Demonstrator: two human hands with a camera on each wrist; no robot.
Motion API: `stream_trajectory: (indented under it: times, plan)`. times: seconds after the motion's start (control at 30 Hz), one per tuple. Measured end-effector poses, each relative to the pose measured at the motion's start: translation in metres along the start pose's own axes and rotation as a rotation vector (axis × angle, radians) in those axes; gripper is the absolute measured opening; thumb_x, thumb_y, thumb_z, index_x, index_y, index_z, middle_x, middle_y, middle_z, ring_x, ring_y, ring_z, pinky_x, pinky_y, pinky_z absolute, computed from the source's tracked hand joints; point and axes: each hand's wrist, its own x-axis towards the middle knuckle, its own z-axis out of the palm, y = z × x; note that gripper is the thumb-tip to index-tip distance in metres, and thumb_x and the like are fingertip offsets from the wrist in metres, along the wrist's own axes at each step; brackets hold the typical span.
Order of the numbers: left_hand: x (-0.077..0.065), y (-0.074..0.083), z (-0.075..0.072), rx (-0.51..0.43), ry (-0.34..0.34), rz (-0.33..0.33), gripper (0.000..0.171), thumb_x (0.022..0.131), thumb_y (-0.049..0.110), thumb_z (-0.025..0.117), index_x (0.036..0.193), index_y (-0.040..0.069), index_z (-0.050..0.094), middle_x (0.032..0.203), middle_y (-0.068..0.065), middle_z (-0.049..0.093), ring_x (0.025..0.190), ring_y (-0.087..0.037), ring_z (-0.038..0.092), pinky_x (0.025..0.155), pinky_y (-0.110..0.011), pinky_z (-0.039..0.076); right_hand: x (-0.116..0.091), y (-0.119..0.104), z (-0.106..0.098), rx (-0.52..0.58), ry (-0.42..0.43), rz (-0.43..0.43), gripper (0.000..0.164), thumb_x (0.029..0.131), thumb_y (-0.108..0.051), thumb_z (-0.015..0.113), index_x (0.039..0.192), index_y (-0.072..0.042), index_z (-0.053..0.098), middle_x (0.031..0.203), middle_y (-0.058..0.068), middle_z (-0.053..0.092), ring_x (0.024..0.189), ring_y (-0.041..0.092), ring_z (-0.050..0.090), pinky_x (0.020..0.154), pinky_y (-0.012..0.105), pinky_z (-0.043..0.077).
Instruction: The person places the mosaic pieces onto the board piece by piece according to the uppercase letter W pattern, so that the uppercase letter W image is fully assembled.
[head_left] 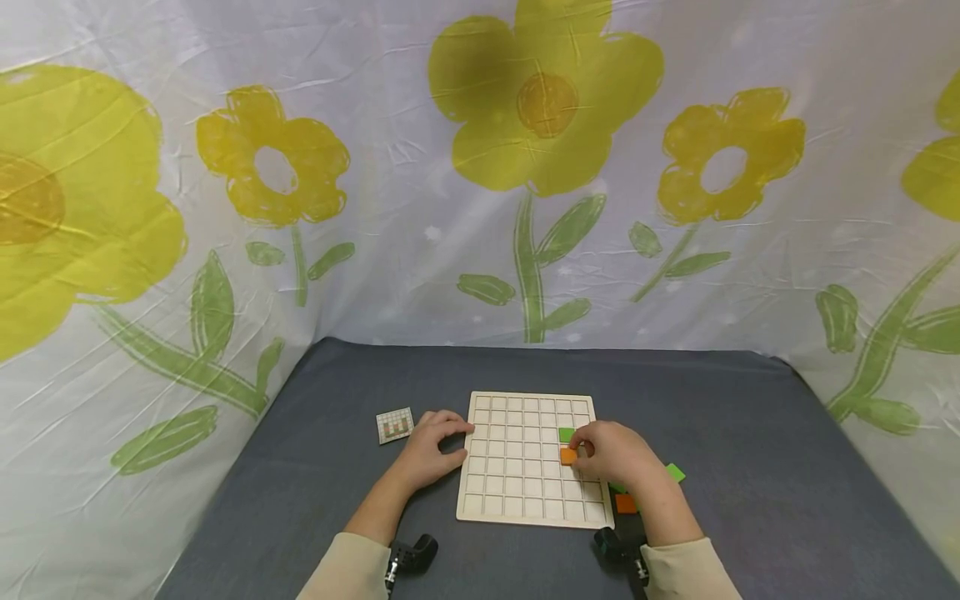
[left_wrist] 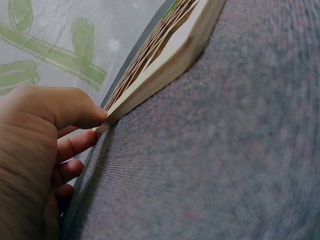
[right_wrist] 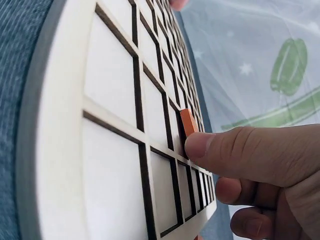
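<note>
Evidently the laying of tiles is at an early stage: on the pale wooden square-gridded board (head_left: 522, 467), one bright green square tile (head_left: 566, 434) sits in a cell toward the right side, and an orange square tile (head_left: 567, 456) is at the cell just nearer the person. The right hand (head_left: 618, 454) pinches that orange tile with the thumb pressed to it; whether it is fully seated in its cell I cannot tell. The left hand (head_left: 431, 450) grips nothing, its thumb and forefinger spaced apart and touching the board's left edge. Nearly all the cells in sight are bare, while a loose green tile (head_left: 675, 472) and a loose orange tile (head_left: 626, 503) lie on the dark grey cloth (head_left: 750, 433) to the right of the board, with more green partly hidden by the right arm. If those are meant for the grid, a good part of the work remains. As for writing, none can be read: the small pale card (head_left: 394, 425) beyond the left hand bears a printed grid with some coloured blocks, too small to make out, and no brand or label is legible anywhere.
</note>
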Motion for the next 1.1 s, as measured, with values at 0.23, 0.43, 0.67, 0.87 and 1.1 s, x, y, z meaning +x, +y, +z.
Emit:
stream_trajectory:
  times: [0.23,0.43,0.67,0.87,1.1]
  plan:
    - [0.000,0.002,-0.001,0.011,0.001,0.001,0.035,0.085,0.009,0.080,0.120,0.014,0.077,0.120,0.002,0.065,0.116,-0.023,0.052,0.099,-0.050,0.045,0.002,0.001,0.004,-0.011,-0.002,0.031,0.015,0.083,-0.012,0.082,0.096,-0.017,0.077,0.062,-0.002,0.051,0.056,0.015,0.045,0.057,0.033,0.036]
    - [0.000,0.002,-0.001,0.011,-0.002,0.008,0.035,0.086,0.009,0.079,0.120,0.013,0.076,0.120,0.001,0.065,0.115,-0.024,0.052,0.098,-0.051,0.045,0.002,-0.001,0.004,-0.048,0.026,0.042,0.009,0.085,-0.015,0.080,0.094,-0.019,0.077,0.064,-0.003,0.052,0.058,0.015,0.046,0.057,0.033,0.035]
    - [0.001,0.001,-0.001,0.015,0.000,0.002,0.035,0.086,0.010,0.079,0.120,0.014,0.076,0.120,0.002,0.064,0.116,-0.023,0.051,0.099,-0.050,0.045,0.002,-0.003,0.003,-0.087,0.040,0.047,0.005,0.088,-0.016,0.079,0.093,-0.018,0.078,0.070,-0.006,0.055,0.063,0.015,0.048,0.059,0.034,0.039]
    - [0.002,0.002,-0.001,0.009,0.005,0.000,0.035,0.085,0.009,0.079,0.120,0.013,0.077,0.120,0.001,0.065,0.115,-0.024,0.052,0.099,-0.051,0.044,0.002,0.001,0.001,-0.074,0.045,0.043,0.005,0.089,-0.017,0.080,0.093,-0.020,0.078,0.073,-0.006,0.056,0.065,0.015,0.048,0.060,0.034,0.040]
    - [0.000,0.003,-0.001,0.007,0.002,0.006,0.035,0.085,0.009,0.079,0.120,0.012,0.077,0.119,0.000,0.065,0.115,-0.025,0.052,0.098,-0.050,0.044,-0.004,0.016,-0.012,0.003,0.053,0.043,0.009,0.094,-0.018,0.075,0.102,-0.015,0.077,0.072,-0.002,0.053,0.062,0.016,0.047,0.060,0.035,0.040]
